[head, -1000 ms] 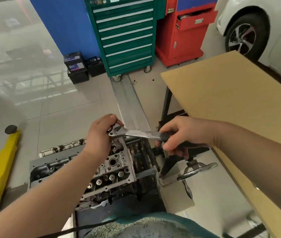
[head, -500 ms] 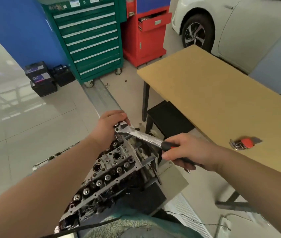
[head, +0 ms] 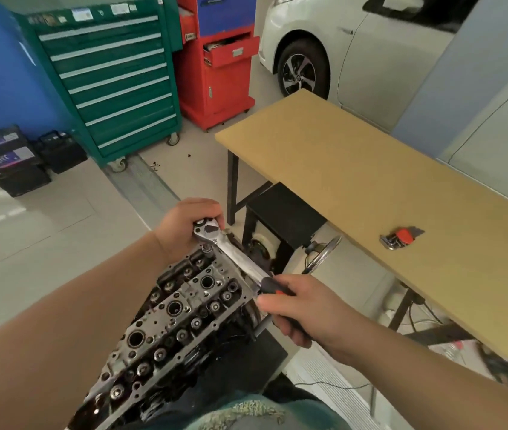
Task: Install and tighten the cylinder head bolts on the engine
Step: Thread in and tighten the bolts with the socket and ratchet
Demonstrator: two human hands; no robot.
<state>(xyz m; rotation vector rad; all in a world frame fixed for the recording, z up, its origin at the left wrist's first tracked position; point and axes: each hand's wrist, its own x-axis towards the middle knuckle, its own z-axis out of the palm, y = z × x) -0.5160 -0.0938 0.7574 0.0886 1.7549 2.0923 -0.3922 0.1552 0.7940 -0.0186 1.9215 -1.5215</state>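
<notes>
A ratchet wrench (head: 232,254) is being held over the far end of the cylinder head (head: 178,308), which is lying at about 6 o'clock in the head view and is running from 7 o'clock up toward 1 o'clock. The wrench's round head is being steadied by the left hand (head: 184,226), whose fingers are being curled around the top and far side of it. A socket (head: 207,250) is being carried under that head and is being seated at the far corner of the cylinder head, where a bolt would sit; the bolt itself is being hidden by the socket. The dark handle of the wrench, with its orange trim, is being gripped by the right hand (head: 302,308) at 5 o'clock from the wrench's head, the fingers being wrapped tightly around it. The polished shank is being shown bare between the two hands.

Rows of valve springs and round bores are being shown along the top face of the cylinder head. A tan desk (head: 370,187) is being seen at 2 o'clock, and a small red and silver tool (head: 400,238) is being carried on it, well apart from the hands. A green tool cabinet (head: 110,85) is being seen at 11 o'clock, with a red tool cabinet (head: 218,72) just beside it at 12 o'clock. A white car (head: 355,48) is being seen at 1 o'clock, and black batteries (head: 13,159) are being stacked on the floor at 10 o'clock.
</notes>
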